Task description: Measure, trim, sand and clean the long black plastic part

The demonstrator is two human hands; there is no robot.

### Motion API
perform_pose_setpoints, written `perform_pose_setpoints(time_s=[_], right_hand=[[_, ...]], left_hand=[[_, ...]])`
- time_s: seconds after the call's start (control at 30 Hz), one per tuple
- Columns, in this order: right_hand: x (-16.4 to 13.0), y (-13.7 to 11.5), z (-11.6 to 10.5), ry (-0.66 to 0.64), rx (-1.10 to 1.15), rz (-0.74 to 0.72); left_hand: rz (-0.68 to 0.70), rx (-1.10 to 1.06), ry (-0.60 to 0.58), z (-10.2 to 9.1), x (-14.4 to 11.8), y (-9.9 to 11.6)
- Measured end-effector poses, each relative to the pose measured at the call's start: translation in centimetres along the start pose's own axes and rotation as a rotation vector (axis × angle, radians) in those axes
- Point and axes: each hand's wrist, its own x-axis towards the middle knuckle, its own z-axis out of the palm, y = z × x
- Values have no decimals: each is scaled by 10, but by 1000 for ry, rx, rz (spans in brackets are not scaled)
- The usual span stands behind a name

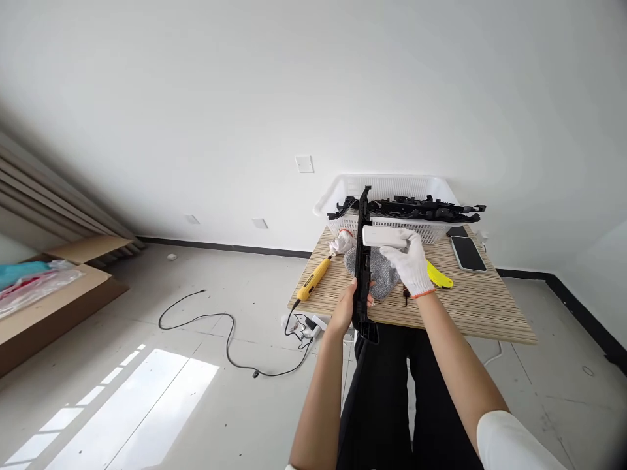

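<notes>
My left hand (345, 307), bare, is closed around the lower part of a long black plastic trim piece (361, 261), which stands nearly upright over the table's front edge. My right hand (410, 264) wears a white knit glove with an orange cuff. Its fingers grip a white rectangular block (385, 236), whose left end meets or nearly meets the trim piece; contact cannot be told. Beneath both hands lies a grey cloth (385, 273). A yellow-handled cutter (439, 275) rests by my right wrist, partly covered by the glove.
A white plastic basket (399, 228) at the table's back holds several black plastic parts (416, 207). On the wooden table (484, 313) are a phone (468, 253), a crumpled white glove (343, 243) and a yellow corded tool (313, 279). Cables (230, 333) and a cardboard box (59, 307) occupy the floor.
</notes>
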Motion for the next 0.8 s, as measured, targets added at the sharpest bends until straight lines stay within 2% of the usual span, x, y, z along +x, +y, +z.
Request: perform_pose_setpoints(time_s=[0.07,0.17,0.2,0.3,0.37,0.57,0.8], right_hand=[[-1,-2,-6,-10,18,38],[-3,-4,-12,-146,25,100],[-4,-4,-13,-146,43,125],[-1,-5,-12,56,166,220],[2,-4,-9,105,198,292],[10,-8,4,-3,90,427],[6,-18,12,-95,77,402]], left_hand=[[4,2,-4,-1,0,-1],[18,-2,-2,-3,1,-4],[20,-7,-2,-3,1,-5],[20,-20,0,-4,2,-8],[18,-26,-3,-4,2,-8],[-1,16,-5,-2,0,-3],[-11,21,3,-1,1,-3]])
